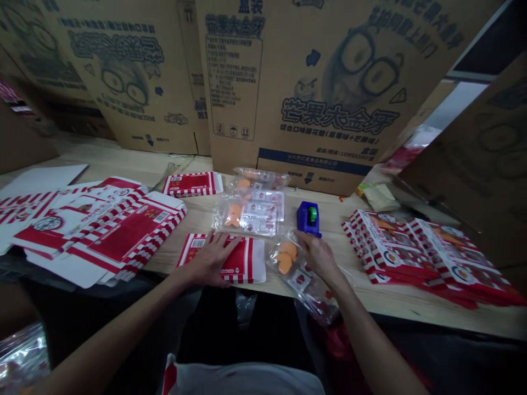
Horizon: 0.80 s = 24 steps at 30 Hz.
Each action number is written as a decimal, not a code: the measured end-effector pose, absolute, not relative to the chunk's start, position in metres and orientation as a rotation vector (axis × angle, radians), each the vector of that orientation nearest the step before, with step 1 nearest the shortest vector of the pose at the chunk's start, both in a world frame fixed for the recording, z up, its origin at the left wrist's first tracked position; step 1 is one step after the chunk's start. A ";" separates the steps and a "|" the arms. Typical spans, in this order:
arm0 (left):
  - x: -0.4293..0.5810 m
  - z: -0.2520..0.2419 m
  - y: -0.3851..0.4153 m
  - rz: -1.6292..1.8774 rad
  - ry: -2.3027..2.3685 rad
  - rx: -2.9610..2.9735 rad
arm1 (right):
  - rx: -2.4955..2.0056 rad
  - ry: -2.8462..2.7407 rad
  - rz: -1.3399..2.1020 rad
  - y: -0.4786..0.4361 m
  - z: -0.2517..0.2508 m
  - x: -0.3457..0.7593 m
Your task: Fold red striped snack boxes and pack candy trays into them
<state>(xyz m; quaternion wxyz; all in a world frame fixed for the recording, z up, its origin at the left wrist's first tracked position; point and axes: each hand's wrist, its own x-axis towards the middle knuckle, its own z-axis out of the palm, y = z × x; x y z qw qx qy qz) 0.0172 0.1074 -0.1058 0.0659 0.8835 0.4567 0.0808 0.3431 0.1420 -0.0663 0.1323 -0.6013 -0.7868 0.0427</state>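
My left hand (211,259) rests, fingers spread, on a red-and-white striped cardboard box (254,258) at six o'clock. My right hand (320,255), at five, touches a clear plastic packet of orange pieces (287,257); dimness hides whether it pinches. Stacked red-and-white boxes (385,241) at three look finished; flat red-and-white cartons (127,233) at nine probably remain.

Ctr box (244,257): red/wht, striped edges. Tape disp. (303,219): blue.

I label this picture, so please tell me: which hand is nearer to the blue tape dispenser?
Right. The right hand is at the near side of the blue dispenser; whether they touch is unclear. The left hand is farther left, on a red-and-white box.
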 end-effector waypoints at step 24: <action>0.044 -0.110 0.099 0.336 1.359 2.652 | -1.402 -2.707 0.225 0.116 -0.101 0.313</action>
